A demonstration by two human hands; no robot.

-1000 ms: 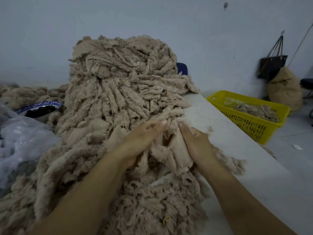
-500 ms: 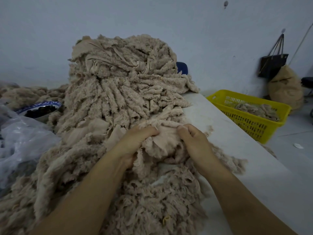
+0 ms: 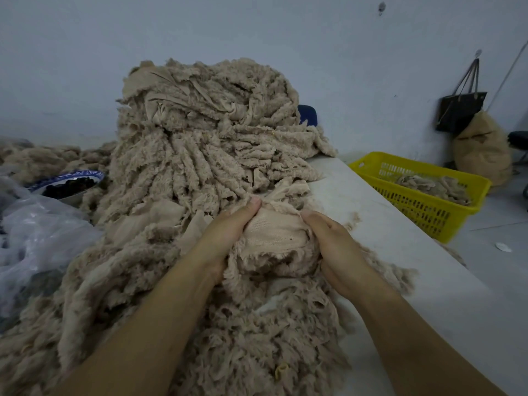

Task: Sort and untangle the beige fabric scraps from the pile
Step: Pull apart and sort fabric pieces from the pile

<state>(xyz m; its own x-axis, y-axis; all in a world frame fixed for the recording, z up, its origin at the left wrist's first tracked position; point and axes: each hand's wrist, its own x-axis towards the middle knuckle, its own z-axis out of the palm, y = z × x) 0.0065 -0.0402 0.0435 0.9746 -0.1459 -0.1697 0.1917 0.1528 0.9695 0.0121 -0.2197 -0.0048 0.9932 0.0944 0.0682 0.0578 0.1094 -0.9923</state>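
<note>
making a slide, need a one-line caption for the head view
Left hand and right hand grip one beige scrap before the tall fabric pile.

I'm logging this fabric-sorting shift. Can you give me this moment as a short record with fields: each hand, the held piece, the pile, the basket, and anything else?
left hand: grips the beige fabric scrap at its left side
right hand: grips the same scrap at its right side
scrap: bunched between both hands, smooth side up
pile: tall heap of fleecy beige scraps on the white table
yellow basket: right of the table, holding some beige scraps
other: blue-and-white bowl, clear plastic bag at left
</note>
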